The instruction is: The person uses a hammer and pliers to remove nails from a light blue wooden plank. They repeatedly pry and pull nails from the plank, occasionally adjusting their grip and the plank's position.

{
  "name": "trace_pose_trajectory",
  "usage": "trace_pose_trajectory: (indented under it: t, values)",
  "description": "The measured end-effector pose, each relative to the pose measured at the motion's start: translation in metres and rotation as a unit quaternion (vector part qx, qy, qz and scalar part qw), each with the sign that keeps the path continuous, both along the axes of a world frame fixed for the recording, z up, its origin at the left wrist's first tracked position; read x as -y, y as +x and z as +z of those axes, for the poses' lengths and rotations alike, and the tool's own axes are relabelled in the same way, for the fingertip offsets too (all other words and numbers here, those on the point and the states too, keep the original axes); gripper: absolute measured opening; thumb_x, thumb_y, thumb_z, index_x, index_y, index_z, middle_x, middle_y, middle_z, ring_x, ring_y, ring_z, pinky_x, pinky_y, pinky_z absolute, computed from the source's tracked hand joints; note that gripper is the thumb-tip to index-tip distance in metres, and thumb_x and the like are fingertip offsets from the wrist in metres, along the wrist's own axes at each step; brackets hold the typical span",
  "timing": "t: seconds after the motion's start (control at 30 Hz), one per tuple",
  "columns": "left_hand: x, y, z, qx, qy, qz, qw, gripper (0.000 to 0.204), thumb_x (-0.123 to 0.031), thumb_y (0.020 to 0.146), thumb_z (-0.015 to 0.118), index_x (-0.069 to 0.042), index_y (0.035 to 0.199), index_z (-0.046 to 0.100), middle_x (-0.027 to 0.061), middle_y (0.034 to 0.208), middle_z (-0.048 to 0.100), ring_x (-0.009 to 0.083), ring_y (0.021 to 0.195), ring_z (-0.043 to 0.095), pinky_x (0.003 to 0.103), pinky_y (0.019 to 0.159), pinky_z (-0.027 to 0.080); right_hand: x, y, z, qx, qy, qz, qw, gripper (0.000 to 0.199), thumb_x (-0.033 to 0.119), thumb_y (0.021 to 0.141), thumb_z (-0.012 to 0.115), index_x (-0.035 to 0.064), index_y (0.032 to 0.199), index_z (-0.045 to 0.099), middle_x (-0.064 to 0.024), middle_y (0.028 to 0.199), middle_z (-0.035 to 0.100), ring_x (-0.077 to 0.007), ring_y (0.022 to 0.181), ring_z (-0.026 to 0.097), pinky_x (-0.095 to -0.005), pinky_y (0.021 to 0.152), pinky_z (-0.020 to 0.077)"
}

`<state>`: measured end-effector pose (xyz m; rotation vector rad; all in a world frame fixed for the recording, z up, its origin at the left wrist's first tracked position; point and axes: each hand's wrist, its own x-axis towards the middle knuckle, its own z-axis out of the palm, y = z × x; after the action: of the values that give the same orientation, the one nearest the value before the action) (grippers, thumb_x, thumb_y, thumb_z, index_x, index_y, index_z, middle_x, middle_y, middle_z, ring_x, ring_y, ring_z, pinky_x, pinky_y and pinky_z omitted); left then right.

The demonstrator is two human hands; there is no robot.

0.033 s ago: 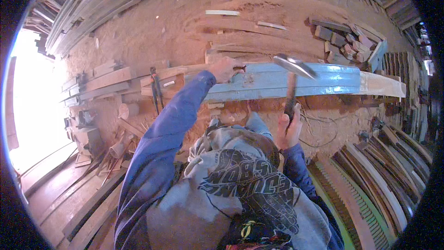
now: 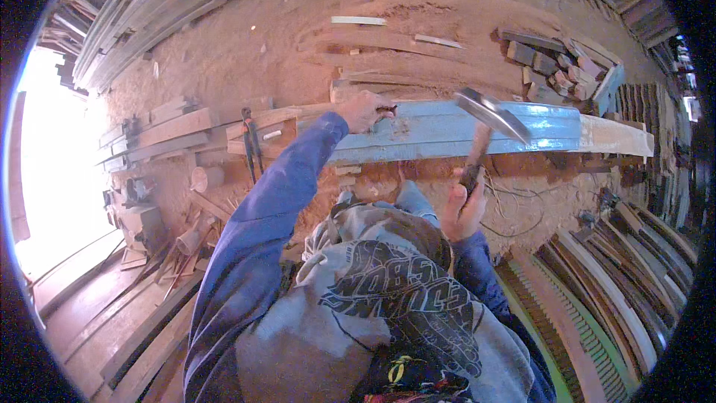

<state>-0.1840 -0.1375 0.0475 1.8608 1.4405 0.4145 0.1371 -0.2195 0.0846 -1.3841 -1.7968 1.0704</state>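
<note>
Orange-and-black pincers are lying left of the blue board, a small white piece resting beside them. Your left grip is resting at the board's left part, fingers curling by a small dark thing; whether they are pinching it, I cannot tell. That board is looking stiff and probably slick where it is shining, its long edges likely offering the safest hold. Nearer you than the board, your right grip is clamping the hammer by its lower handle, sensibly, since its metal head, hanging over the board, is probably carrying most weight.
</note>
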Motion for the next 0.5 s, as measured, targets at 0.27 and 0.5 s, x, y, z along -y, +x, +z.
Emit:
trace_pose_trajectory:
  t: [0.27, 0.5]
  values:
    - [-0.005, -0.003, 0.012, -0.038, 0.031, -0.022, 0.999, 0.021, -0.022, 0.091, 0.065, -0.006, 0.103, 0.07, 0.0192, 0.094, 0.07, 0.0377, 0.089, 0.067, 0.046, 0.077, 0.052, -0.022, -0.015, 0.046, 0.099, 0.057, 0.032, 0.993, 0.035, 0.033, 0.099, 0.052, -0.0011, 0.107, 0.053, -0.0232, 0.077, 0.065, -0.0435, 0.069, 0.065, -0.0486, 0.056, 0.0475]
    - [-0.019, -0.003, 0.015, -0.066, 0.037, -0.056, 0.996, 0.023, -0.026, 0.092, 0.055, -0.022, 0.109, 0.07, 0.0128, 0.094, 0.072, 0.0346, 0.086, 0.069, 0.05, 0.074, 0.053, -0.029, -0.035, 0.043, 0.269, -0.029, 0.105, 0.957, 0.039, 0.036, 0.101, 0.05, -0.0018, 0.111, 0.052, -0.0237, 0.078, 0.064, -0.0423, 0.069, 0.063, -0.0517, 0.056, 0.0451]
